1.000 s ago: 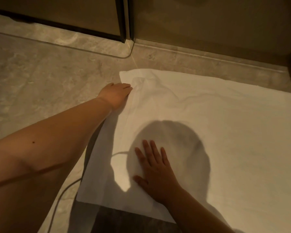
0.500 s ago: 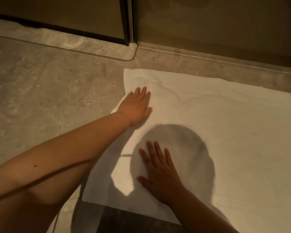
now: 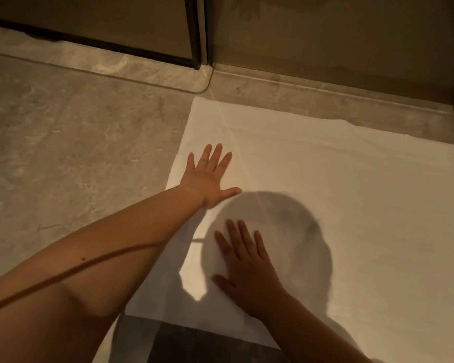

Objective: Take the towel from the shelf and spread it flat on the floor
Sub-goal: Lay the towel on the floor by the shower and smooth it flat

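A white towel [image 3: 351,205] lies spread over the stone floor, its left edge and far left corner in view; its right part runs out of frame. My left hand [image 3: 207,176] rests flat on the towel near its left edge, fingers spread, palm down. My right hand [image 3: 247,268] presses flat on the towel nearer to me, inside the dark shadow of my head. Neither hand holds anything. The towel looks smooth, with one faint crease running from the far corner toward the middle.
Grey marbled floor tiles [image 3: 76,153] extend to the left. A dark-framed cabinet or door [image 3: 116,27] and a wall with a baseboard [image 3: 325,87] stand along the far side. A darker floor strip [image 3: 207,344] shows just below the towel's near edge.
My left hand has slid from the towel's far left corner down and inward, and now lies flat with fingers spread. The wrinkles near that corner have flattened. My right hand stays in place.
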`<state>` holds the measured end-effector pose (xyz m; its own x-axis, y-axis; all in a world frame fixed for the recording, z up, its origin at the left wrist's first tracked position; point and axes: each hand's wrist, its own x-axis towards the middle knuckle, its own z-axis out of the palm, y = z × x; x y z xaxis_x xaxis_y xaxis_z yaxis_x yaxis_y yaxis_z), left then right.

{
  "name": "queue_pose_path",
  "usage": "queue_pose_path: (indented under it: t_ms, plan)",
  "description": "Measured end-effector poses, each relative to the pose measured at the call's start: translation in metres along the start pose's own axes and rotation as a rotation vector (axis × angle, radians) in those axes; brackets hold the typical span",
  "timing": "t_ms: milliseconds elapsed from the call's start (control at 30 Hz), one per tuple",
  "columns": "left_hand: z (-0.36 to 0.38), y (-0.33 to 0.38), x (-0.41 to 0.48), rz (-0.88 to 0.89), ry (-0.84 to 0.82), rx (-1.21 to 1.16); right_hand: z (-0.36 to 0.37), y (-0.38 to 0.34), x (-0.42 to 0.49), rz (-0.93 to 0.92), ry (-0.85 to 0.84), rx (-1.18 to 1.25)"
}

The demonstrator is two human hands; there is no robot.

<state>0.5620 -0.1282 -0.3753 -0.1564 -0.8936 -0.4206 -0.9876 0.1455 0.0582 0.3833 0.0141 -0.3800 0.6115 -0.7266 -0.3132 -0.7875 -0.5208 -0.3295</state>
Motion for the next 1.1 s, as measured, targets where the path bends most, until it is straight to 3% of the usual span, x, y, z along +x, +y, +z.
queue_pose_path:
  t_ms: [267,400,533,600,767,967,1100]
  plan:
    - [0.002,-0.004,0.002,0.0,0.021,0.001,0.0,-0.001,0.001,-0.017,-0.012,-0.018]
    - [0.012,-0.011,-0.015,0.023,0.171,-0.135,-0.003,0.002,0.0,-0.023,0.022,0.024]
    - [0.026,-0.002,-0.041,0.194,0.348,-0.061,-0.012,0.024,-0.008,0.17,0.194,0.055]
    - [0.037,0.006,-0.053,0.262,0.34,-0.007,-0.014,0.037,-0.011,0.23,0.191,0.036]
    - [0.049,0.003,-0.054,0.197,0.272,-0.006,-0.011,0.058,-0.009,0.233,0.13,-0.051]
    - [0.051,0.001,-0.054,0.167,0.265,-0.023,-0.022,0.107,-0.036,0.488,0.224,-0.033]
    - [0.043,0.008,-0.052,0.158,0.28,-0.005,-0.029,0.122,-0.04,0.504,0.238,-0.009]
